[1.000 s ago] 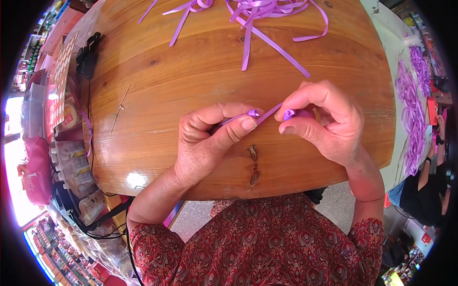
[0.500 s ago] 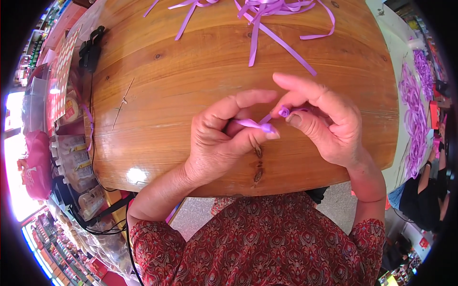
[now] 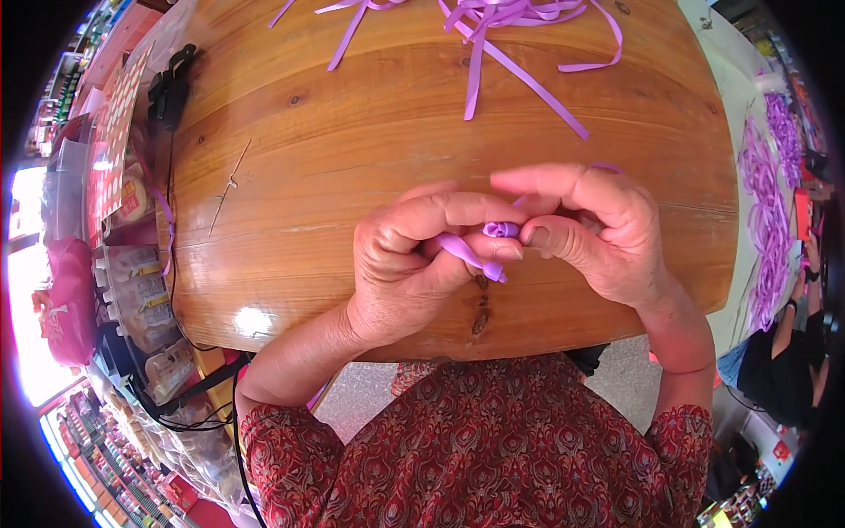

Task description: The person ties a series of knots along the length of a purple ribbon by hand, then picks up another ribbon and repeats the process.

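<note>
Both hands meet above the near edge of a round wooden table (image 3: 334, 176). My left hand (image 3: 409, 264) and my right hand (image 3: 590, 229) pinch a small rolled piece of purple ribbon (image 3: 498, 231) between thumbs and fingertips. A short purple tail (image 3: 475, 260) of the ribbon sticks out below my left thumb. Another bit of the ribbon shows behind my right hand's fingers.
A heap of loose purple ribbon strips (image 3: 493, 26) lies at the table's far side. A thin needle-like stick (image 3: 229, 185) rests on the left part of the table, and a black clip (image 3: 169, 88) sits at its left edge. Another person (image 3: 783, 361) is at right.
My hands have closed in together and the straight ribbon strip has been rolled into a small coil between the fingertips.
</note>
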{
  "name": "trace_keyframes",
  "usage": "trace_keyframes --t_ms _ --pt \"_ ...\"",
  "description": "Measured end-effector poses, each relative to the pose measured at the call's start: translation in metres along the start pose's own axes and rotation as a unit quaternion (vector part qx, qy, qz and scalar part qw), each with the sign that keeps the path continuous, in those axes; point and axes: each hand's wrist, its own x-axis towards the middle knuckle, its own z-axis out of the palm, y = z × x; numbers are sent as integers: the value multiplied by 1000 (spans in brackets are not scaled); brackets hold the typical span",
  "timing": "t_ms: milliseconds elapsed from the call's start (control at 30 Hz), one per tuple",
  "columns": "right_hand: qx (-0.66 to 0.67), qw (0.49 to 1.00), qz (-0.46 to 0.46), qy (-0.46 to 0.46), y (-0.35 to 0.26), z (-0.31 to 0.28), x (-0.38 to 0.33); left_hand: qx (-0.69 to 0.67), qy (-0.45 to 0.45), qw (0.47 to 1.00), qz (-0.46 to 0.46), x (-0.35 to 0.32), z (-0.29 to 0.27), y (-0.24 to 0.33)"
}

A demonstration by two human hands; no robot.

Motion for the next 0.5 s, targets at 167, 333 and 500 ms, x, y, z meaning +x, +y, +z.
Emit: trace_keyframes --t_ms 167,333,500 --pt "-90 995 -39 -36 -4 -2 3 71 3 996 48 1 2 5" --pt "-86 996 10 -31 -15 1 -3 259 5 959 115 -2 1 8" --pt "-111 993 -13 -46 -15 -2 -2 303 13 941 148 0 -1 8"
